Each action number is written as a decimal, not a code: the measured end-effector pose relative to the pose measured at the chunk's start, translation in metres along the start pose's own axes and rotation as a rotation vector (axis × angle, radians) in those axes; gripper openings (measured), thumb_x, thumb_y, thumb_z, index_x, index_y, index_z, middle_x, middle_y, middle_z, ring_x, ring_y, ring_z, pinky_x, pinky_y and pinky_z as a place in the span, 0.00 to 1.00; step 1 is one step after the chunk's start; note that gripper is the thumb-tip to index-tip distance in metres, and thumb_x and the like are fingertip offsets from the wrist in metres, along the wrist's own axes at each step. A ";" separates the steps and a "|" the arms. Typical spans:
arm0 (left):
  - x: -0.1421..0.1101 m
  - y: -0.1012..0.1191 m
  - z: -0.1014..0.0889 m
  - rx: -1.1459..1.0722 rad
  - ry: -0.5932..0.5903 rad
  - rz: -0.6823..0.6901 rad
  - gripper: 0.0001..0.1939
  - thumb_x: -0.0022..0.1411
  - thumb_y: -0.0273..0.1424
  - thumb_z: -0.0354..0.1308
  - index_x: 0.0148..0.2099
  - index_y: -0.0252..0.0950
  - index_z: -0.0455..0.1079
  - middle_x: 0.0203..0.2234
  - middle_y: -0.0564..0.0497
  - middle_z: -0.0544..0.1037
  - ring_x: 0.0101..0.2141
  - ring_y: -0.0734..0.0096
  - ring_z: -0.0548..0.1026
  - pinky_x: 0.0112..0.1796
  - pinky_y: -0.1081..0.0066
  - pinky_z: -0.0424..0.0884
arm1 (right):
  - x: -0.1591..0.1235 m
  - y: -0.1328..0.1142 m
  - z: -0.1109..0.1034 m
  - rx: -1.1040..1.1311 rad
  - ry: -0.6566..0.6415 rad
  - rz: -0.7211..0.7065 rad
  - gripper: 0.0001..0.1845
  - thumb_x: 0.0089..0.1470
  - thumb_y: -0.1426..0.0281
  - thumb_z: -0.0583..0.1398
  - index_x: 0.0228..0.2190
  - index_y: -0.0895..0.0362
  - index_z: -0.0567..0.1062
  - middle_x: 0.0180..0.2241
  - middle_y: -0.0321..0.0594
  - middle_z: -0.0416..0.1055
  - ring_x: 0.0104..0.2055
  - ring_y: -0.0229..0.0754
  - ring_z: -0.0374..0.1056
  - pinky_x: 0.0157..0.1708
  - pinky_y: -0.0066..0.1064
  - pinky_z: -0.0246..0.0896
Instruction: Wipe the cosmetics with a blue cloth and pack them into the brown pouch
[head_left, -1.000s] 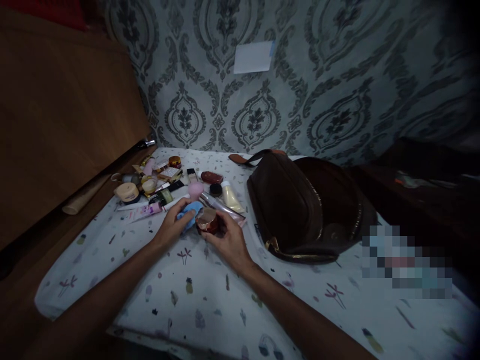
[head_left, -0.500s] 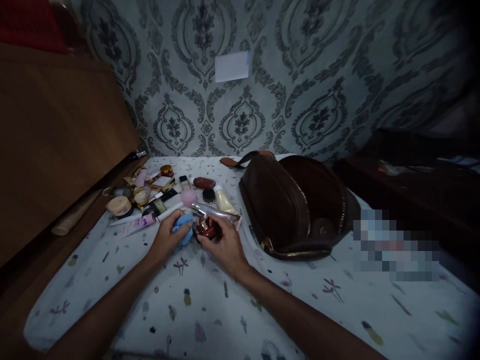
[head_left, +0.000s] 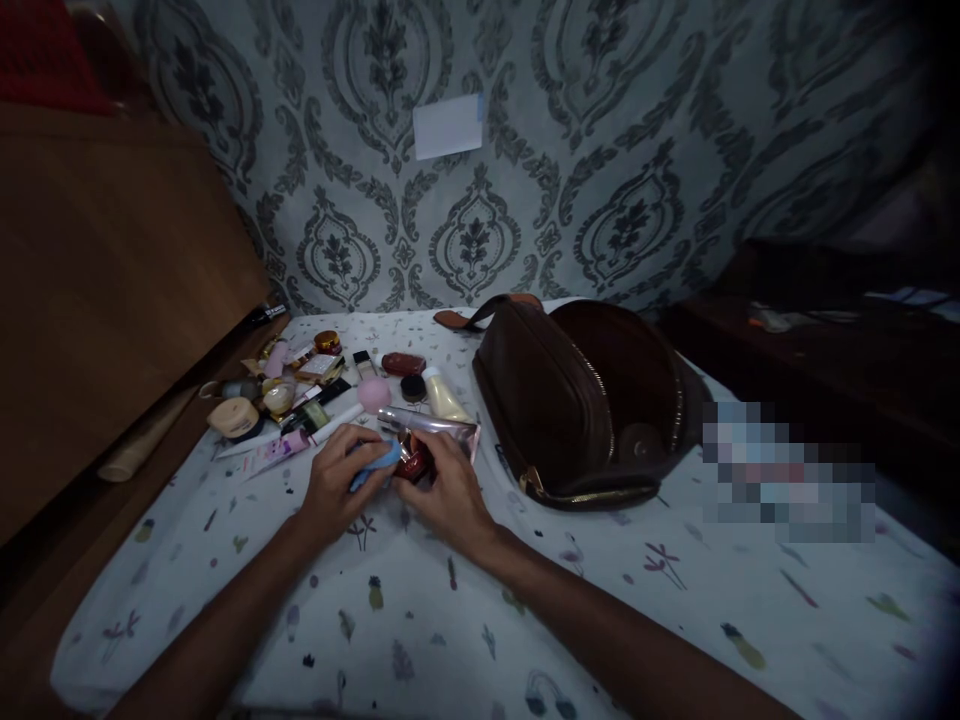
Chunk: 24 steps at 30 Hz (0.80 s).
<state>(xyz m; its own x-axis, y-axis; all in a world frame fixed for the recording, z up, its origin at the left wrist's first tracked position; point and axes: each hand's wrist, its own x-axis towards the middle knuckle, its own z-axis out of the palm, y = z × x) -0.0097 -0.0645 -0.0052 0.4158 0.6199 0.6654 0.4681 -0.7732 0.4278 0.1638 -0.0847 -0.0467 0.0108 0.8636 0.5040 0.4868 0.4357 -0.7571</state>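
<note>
My left hand is closed on a blue cloth, which it presses against a small red jar with a shiny coppery top. My right hand grips that jar from the other side, thumb below and fingers over it. Part of the jar is hidden behind the fingers and cloth. Just beyond the hands lies a silvery pink tube. A pink sponge, a black-lidded pot and a cream-coloured tube lie behind it.
Several cosmetics are heaped at the left, among them a beige-lidded jar and a pink-printed tube. An open brown leather bag stands at the right. A wooden cabinet borders the left side, and a patterned wall rises behind.
My left hand has turned over and brought the blue cloth onto the jar's side. My right hand keeps its hold on the jar. The view has shifted slightly.
</note>
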 end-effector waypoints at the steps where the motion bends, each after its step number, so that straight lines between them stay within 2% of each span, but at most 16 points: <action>1: 0.000 0.001 -0.001 0.019 -0.001 0.047 0.06 0.64 0.32 0.58 0.41 0.40 0.75 0.36 0.47 0.76 0.38 0.64 0.73 0.40 0.64 0.69 | -0.002 -0.001 0.000 -0.024 -0.026 -0.034 0.29 0.46 0.71 0.66 0.52 0.52 0.72 0.44 0.44 0.71 0.48 0.52 0.68 0.51 0.47 0.66; 4: -0.001 0.005 -0.002 0.048 -0.028 0.127 0.05 0.64 0.29 0.59 0.42 0.39 0.75 0.38 0.46 0.76 0.39 0.64 0.72 0.40 0.64 0.69 | -0.006 -0.005 -0.001 -0.091 -0.114 -0.150 0.35 0.48 0.72 0.66 0.58 0.53 0.67 0.48 0.48 0.69 0.52 0.55 0.65 0.52 0.48 0.66; 6: 0.001 0.008 -0.004 0.057 -0.039 0.093 0.05 0.63 0.29 0.58 0.41 0.39 0.75 0.38 0.45 0.76 0.39 0.63 0.72 0.41 0.64 0.68 | -0.008 -0.007 -0.001 -0.111 -0.160 -0.203 0.41 0.49 0.72 0.66 0.62 0.52 0.61 0.50 0.48 0.68 0.54 0.56 0.64 0.53 0.50 0.65; 9: 0.004 0.007 -0.006 0.036 -0.032 -0.077 0.08 0.64 0.33 0.56 0.38 0.39 0.75 0.37 0.45 0.76 0.40 0.62 0.72 0.43 0.63 0.68 | -0.008 -0.007 0.000 -0.082 -0.195 -0.247 0.48 0.50 0.73 0.66 0.67 0.49 0.52 0.53 0.48 0.68 0.55 0.57 0.63 0.54 0.52 0.64; 12: 0.008 0.001 -0.007 -0.063 -0.055 -0.281 0.13 0.65 0.37 0.53 0.32 0.37 0.74 0.33 0.47 0.75 0.38 0.63 0.72 0.42 0.65 0.67 | -0.007 -0.005 0.003 -0.032 -0.211 -0.276 0.49 0.51 0.74 0.65 0.67 0.48 0.49 0.55 0.48 0.67 0.58 0.56 0.62 0.57 0.53 0.61; 17: 0.010 -0.009 -0.008 -0.268 -0.072 -0.555 0.18 0.62 0.43 0.54 0.27 0.36 0.71 0.25 0.52 0.72 0.30 0.66 0.70 0.34 0.70 0.66 | -0.007 -0.002 0.004 0.001 -0.233 -0.225 0.51 0.49 0.74 0.67 0.67 0.47 0.50 0.56 0.46 0.67 0.59 0.56 0.62 0.59 0.52 0.60; 24: 0.006 -0.023 -0.005 -0.341 -0.071 -0.768 0.20 0.56 0.49 0.59 0.25 0.37 0.73 0.19 0.54 0.72 0.25 0.67 0.68 0.26 0.71 0.63 | -0.008 0.001 0.002 0.055 -0.222 -0.203 0.46 0.48 0.74 0.68 0.64 0.48 0.57 0.56 0.45 0.68 0.59 0.53 0.63 0.59 0.48 0.61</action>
<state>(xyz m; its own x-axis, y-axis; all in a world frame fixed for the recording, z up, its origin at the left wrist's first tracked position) -0.0220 -0.0436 -0.0082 0.1315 0.9881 0.0792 0.3849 -0.1245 0.9145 0.1631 -0.0903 -0.0523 -0.2763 0.7891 0.5486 0.4114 0.6130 -0.6745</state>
